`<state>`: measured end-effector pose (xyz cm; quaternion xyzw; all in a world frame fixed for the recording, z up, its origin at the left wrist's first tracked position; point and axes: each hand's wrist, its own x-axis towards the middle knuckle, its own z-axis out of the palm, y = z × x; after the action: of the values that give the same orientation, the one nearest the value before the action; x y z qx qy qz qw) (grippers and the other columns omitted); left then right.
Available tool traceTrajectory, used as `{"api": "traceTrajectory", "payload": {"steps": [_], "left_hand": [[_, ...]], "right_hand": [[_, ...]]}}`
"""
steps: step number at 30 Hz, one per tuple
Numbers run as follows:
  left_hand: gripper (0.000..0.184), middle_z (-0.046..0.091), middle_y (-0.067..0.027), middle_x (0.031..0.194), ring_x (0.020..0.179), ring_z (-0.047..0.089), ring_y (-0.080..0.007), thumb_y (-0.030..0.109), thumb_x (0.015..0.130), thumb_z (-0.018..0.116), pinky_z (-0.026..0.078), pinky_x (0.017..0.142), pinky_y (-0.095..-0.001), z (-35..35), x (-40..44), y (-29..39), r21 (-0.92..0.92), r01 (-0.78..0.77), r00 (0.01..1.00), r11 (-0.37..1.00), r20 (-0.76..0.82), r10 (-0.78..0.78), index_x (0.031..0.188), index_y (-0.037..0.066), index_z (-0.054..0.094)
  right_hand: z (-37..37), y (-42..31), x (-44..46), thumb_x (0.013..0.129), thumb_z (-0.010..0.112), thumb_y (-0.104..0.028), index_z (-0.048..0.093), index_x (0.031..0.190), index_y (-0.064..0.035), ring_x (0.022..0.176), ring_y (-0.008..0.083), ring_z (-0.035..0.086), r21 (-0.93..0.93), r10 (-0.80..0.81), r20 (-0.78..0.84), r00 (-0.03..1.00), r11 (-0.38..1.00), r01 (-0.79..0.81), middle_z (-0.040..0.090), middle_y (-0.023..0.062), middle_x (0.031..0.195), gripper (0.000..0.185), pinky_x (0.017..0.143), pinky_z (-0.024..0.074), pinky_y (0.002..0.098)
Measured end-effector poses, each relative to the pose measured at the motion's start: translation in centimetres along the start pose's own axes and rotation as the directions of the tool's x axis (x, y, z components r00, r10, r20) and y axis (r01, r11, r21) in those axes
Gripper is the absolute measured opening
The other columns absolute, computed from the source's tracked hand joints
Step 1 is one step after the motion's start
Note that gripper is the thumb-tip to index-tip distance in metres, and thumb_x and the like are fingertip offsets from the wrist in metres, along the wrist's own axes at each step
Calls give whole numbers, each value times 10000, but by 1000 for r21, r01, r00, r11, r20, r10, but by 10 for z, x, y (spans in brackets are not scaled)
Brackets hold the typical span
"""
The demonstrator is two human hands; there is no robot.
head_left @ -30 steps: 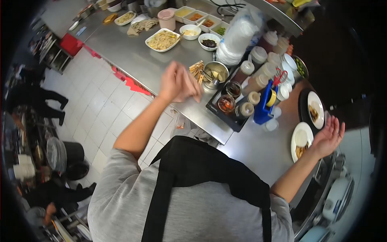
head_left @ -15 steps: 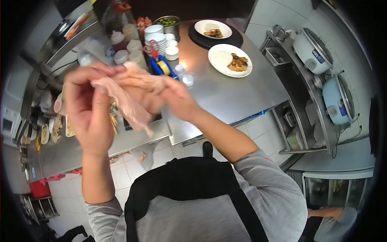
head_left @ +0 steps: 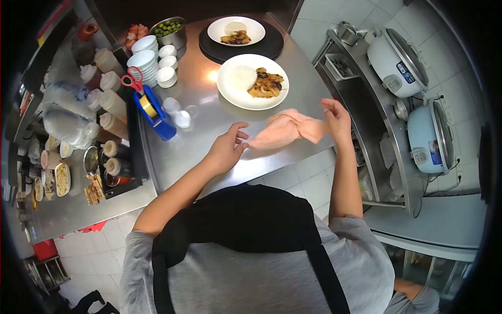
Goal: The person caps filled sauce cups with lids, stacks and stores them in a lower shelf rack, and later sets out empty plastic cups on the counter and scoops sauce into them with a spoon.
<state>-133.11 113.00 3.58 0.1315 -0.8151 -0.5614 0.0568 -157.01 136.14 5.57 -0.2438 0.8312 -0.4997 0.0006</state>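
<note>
A crumpled pink cloth (head_left: 287, 128) stretches between my two hands, above the front part of the steel counter (head_left: 204, 112). My left hand (head_left: 226, 150) has its fingers bent around the cloth's left corner at the fingertips. At the opposite end, my right hand (head_left: 340, 123) has curled fingers on the cloth's right edge; its exact grip is partly hidden. Just beyond the cloth sits a white plate (head_left: 230, 94) with rice and browned pieces of food. Behind it, a second white plate (head_left: 214, 37) with similar food rests on a round black board (head_left: 274, 49).
A blue tape dispenser (head_left: 164, 128) with red-handled scissors (head_left: 133, 81) stands left. Behind are stacked white bowls (head_left: 145, 63) and a metal pot of green items (head_left: 178, 36). Sauce bottles (head_left: 112, 104) fill a black tray. Rice cookers (head_left: 400, 63) stand on a right-hand shelf. Another person's arm shows lower right.
My hands have moved from the left, near the bottles, to the right in front of the plates. The pink cloth has come along and is spread sideways between them. The view has turned left.
</note>
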Motion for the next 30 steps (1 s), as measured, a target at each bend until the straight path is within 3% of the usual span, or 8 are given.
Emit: {"api": "traceTrajectory", "payload": {"steps": [2, 7, 10, 14, 17, 20, 22, 30], "left_hand": [[556, 584, -98, 1057, 905, 577, -162, 64, 857, 563, 500, 752, -308, 14, 23, -26, 165, 42, 999, 985, 3, -43, 1357, 86, 321], [582, 563, -157, 1102, 910, 602, -215, 108, 887, 557, 529, 734, -327, 15, 73, -56, -530, 432, 865, 730, 15, -501, 1376, 95, 240], [606, 559, -193, 1070, 894, 624, -246, 166, 929, 526, 551, 725, -336, 13, 101, -61, -698, 413, 835, 584, 35, -549, 1390, 106, 137], [507, 558, -198, 1065, 911, 623, -264, 155, 947, 480, 555, 741, -353, 16, 131, -64, -748, 415, 817, 518, 56, -574, 1344, 101, 170], [458, 546, -202, 1078, 919, 621, -272, 139, 955, 452, 556, 751, -368, 17, 147, -68, -764, 424, 804, 486, 72, -590, 1315, 113, 169], [458, 527, -208, 1106, 904, 624, -277, 116, 953, 440, 562, 751, -378, 19, 153, -75, -776, 413, 805, 477, 65, -590, 1306, 119, 148], [494, 517, -211, 1118, 853, 637, -277, 88, 941, 446, 572, 724, -371, 22, 155, -80, -807, 369, 819, 462, 47, -572, 1311, 109, 119], [502, 460, -218, 1207, 923, 629, -323, 58, 930, 424, 572, 787, -417, 30, 154, -74, -885, 325, 849, 333, 118, -514, 1325, 151, 129]], "right_hand": [[5, 19, 6, 777, 621, -32, 641, 964, -27, 755, 175, 610, -121, -103, 6, 995, 987, 103, 643, 86, 893, 189, 684, 482, 284], [69, 42, -41, 745, 666, -62, 651, 829, -72, 906, 228, 594, 73, -443, 358, 822, 891, 448, 624, 102, 925, 85, 759, 471, 335], [83, 51, -63, 746, 658, -59, 627, 767, -58, 1026, 259, 561, -255, -513, 374, 772, 744, 618, 621, 109, 1010, 38, 817, 459, 360], [76, 98, -7, 785, 629, -53, 599, 803, -61, 1060, 232, 554, 405, -96, 237, 967, 914, -8, 614, 114, 1082, 35, 807, 465, 309], [48, 85, 50, 821, 596, -30, 582, 866, -71, 961, 183, 587, 773, 177, 368, 913, 487, -407, 626, 79, 1001, 63, 738, 476, 263], [45, 114, 105, 823, 610, -68, 578, 785, -38, 759, 158, 607, 308, 170, 105, 980, 931, -194, 651, 79, 883, 58, 660, 491, 291], [48, 97, 126, 802, 657, -104, 608, 813, -24, 704, 170, 616, -196, -26, 64, 998, 980, 38, 668, 87, 805, 94, 632, 483, 295], [120, 83, 135, 776, 679, -121, 653, 871, -26, 734, 287, 626, -222, -296, 155, 943, 919, 325, 634, 135, 854, 137, 670, 508, 347]]}}
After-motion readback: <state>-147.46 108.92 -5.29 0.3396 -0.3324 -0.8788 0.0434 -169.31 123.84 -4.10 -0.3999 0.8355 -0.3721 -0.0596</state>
